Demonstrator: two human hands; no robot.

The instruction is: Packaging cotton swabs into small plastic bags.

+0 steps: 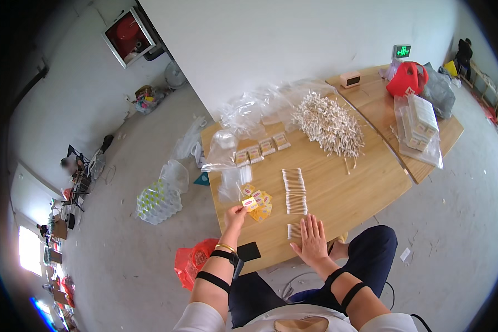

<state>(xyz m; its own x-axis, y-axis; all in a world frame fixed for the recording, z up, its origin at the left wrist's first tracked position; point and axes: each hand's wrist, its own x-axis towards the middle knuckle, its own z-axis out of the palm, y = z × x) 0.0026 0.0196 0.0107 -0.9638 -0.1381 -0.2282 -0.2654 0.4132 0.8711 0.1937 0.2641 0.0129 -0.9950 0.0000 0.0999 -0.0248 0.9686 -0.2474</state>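
Observation:
My left hand [235, 217] pinches a small yellow card [250, 203] at the edge of a loose pile of yellow and pink cards [262, 206]. My right hand [312, 239] lies flat with fingers spread on the wooden table [343, 193], touching a small bundle of cotton swabs [294, 231]. More neat rows of swabs [295, 190] lie just beyond it. A big heap of loose swabs [329, 125] sits at the far side. Several small filled packets [262, 149] lie in a row near clear plastic bags [243, 113].
A black phone [249, 252] lies at the table's near edge. A second table [382, 102] on the right holds a red cap [406, 79], a grey bag and bagged boxes [420, 124]. On the floor stand a pack of bottles [157, 200] and a red bag [191, 260].

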